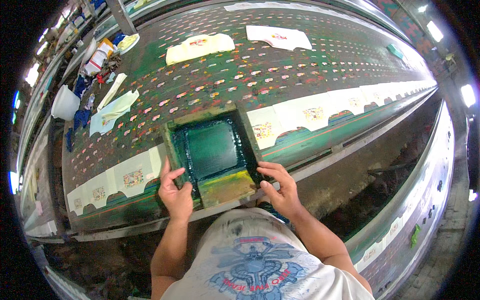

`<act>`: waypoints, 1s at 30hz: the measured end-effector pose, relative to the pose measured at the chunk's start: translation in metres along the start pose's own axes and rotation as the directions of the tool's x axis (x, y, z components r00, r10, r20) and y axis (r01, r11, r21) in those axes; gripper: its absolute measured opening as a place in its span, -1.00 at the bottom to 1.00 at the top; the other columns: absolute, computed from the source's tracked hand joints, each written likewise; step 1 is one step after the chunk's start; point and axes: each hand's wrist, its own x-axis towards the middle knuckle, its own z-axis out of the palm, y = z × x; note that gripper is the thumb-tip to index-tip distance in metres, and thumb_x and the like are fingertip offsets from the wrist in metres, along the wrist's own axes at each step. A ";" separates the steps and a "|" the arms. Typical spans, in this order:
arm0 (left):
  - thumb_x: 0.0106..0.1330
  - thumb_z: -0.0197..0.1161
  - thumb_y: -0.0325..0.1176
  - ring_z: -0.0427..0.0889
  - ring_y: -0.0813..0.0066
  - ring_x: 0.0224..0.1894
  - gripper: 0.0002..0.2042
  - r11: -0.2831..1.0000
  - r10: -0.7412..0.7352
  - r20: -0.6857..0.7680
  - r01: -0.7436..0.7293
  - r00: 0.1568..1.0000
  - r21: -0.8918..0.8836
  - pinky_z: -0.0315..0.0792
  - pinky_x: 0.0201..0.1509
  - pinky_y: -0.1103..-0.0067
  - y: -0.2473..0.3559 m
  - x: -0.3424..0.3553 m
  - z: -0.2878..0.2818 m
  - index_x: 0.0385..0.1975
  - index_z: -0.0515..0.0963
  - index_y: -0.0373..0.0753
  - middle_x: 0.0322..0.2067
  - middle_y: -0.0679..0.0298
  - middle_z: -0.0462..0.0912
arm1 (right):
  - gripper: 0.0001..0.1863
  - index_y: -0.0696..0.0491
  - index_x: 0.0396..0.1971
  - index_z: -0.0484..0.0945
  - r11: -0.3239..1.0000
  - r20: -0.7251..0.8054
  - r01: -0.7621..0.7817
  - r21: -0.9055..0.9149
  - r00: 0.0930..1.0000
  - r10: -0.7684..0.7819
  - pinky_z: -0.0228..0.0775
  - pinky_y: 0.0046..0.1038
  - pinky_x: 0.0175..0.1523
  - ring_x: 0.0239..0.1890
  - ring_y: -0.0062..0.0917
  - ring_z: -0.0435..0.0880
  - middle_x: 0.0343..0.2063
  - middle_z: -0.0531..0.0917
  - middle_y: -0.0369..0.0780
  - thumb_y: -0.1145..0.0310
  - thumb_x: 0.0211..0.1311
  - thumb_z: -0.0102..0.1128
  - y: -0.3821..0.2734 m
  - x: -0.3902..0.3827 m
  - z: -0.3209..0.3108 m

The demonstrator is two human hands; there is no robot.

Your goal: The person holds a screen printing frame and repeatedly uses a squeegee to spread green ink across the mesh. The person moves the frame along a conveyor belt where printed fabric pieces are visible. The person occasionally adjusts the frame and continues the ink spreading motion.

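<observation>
A wooden screen-printing frame (215,150) with green mesh and wet dark ink round its inner edges lies in front of me, over the near side of a long printing table (150,85). My left hand (176,192) grips its left side, thumb toward the near corner. On the opposite side, my right hand (281,189) holds the near right corner between thumb and fingers. White fabric pieces (114,182) with small coloured prints run in a row along the table's near edge, left and right of the frame. Whatever is beneath the frame is hidden.
A pale yellow piece (200,48) and a white piece (278,38) of fabric lie farther back. At the left stand a white bucket (65,102) and crumpled cloths (114,112). Another long table (400,215) runs along the right, across a dark aisle.
</observation>
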 end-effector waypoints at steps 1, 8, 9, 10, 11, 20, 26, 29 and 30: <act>0.07 0.23 -0.84 0.21 -0.09 0.75 -0.56 1.000 -0.003 0.000 0.003 1.000 0.002 0.05 0.78 0.22 0.001 -0.003 0.017 -0.05 0.73 -0.35 0.65 -0.32 0.26 | -0.60 0.11 0.23 0.74 0.999 -0.010 0.030 -0.024 0.999 -0.031 0.37 -0.05 0.57 0.45 -0.05 0.60 0.31 0.72 -0.01 0.43 0.43 0.41 0.005 0.001 -0.013; 0.06 0.24 -0.87 0.23 -0.06 0.74 -0.55 0.995 -0.024 0.036 0.027 0.999 -0.095 0.10 0.76 0.25 -0.013 -0.015 0.121 -0.05 0.72 -0.34 0.65 -0.35 0.25 | -0.59 0.08 0.24 0.74 0.985 -0.007 0.146 -0.087 0.989 -0.147 0.30 0.05 0.61 0.49 0.03 0.56 0.33 0.72 -0.05 0.37 0.43 0.43 0.047 0.009 -0.107; 0.06 0.24 -0.87 0.23 -0.05 0.74 -0.55 0.993 -0.051 0.034 0.054 0.998 -0.106 0.11 0.76 0.26 -0.013 -0.017 0.131 -0.05 0.72 -0.34 0.65 -0.35 0.24 | -0.59 0.08 0.24 0.74 0.985 0.009 0.150 -0.088 0.989 -0.149 0.29 0.06 0.61 0.49 0.03 0.55 0.33 0.72 -0.05 0.36 0.44 0.43 0.051 0.011 -0.117; 0.07 0.24 -0.88 0.23 -0.05 0.74 -0.55 0.990 -0.078 0.031 0.082 0.996 -0.118 0.12 0.75 0.26 -0.012 -0.019 0.138 -0.05 0.71 -0.34 0.66 -0.34 0.24 | -0.58 0.08 0.24 0.74 0.984 0.026 0.154 -0.089 0.988 -0.153 0.28 0.07 0.62 0.50 0.03 0.55 0.33 0.72 -0.05 0.35 0.44 0.43 0.055 0.012 -0.126; 0.06 0.24 -0.89 0.27 -0.01 0.73 -0.56 0.987 -0.105 0.027 0.107 0.994 -0.124 0.16 0.73 0.29 -0.011 -0.021 0.144 -0.06 0.70 -0.35 0.67 -0.33 0.22 | -0.58 0.08 0.25 0.73 0.984 0.047 0.160 -0.074 0.986 -0.157 0.26 0.09 0.62 0.51 0.04 0.53 0.33 0.72 -0.05 0.34 0.45 0.44 0.059 0.013 -0.135; 0.04 0.23 -0.89 0.38 0.02 0.67 -0.55 0.974 -0.155 0.032 0.158 0.987 -0.162 0.23 0.69 0.32 -0.010 -0.023 0.156 -0.05 0.70 -0.40 0.66 -0.30 0.26 | -0.56 0.09 0.25 0.72 0.981 0.160 0.190 0.037 0.968 -0.194 0.31 0.07 0.60 0.49 0.03 0.55 0.34 0.71 -0.02 0.43 0.40 0.47 0.074 0.023 -0.171; 0.02 0.23 -0.88 0.41 0.02 0.65 -0.58 0.985 -0.107 0.043 0.112 0.993 -0.129 0.26 0.67 0.26 -0.019 -0.020 0.152 -0.09 0.69 -0.42 0.63 -0.31 0.31 | -0.60 0.13 0.21 0.74 0.978 0.153 0.201 0.051 0.966 -0.207 0.39 -0.02 0.55 0.46 -0.03 0.62 0.32 0.73 -0.03 0.54 0.40 0.40 0.080 0.029 -0.178; 0.01 0.24 -0.87 0.41 0.03 0.65 -0.60 0.986 -0.094 0.059 0.101 0.994 -0.134 0.25 0.68 0.26 -0.016 -0.020 0.153 -0.13 0.68 -0.42 0.63 -0.30 0.32 | -0.64 0.15 0.17 0.75 0.969 0.118 0.248 0.009 0.962 -0.247 0.46 -0.03 0.49 0.37 0.00 0.66 0.26 0.75 0.00 0.54 0.39 0.42 0.080 0.032 -0.180; 0.02 0.23 -0.87 0.42 0.03 0.64 -0.62 0.984 -0.106 0.050 0.112 0.993 -0.137 0.25 0.68 0.26 -0.014 -0.020 0.154 -0.14 0.67 -0.42 0.63 -0.30 0.32 | -0.64 0.15 0.16 0.75 0.964 0.117 0.264 -0.011 0.958 -0.261 0.49 -0.03 0.47 0.35 0.00 0.68 0.25 0.76 0.00 0.54 0.38 0.42 0.078 0.033 -0.181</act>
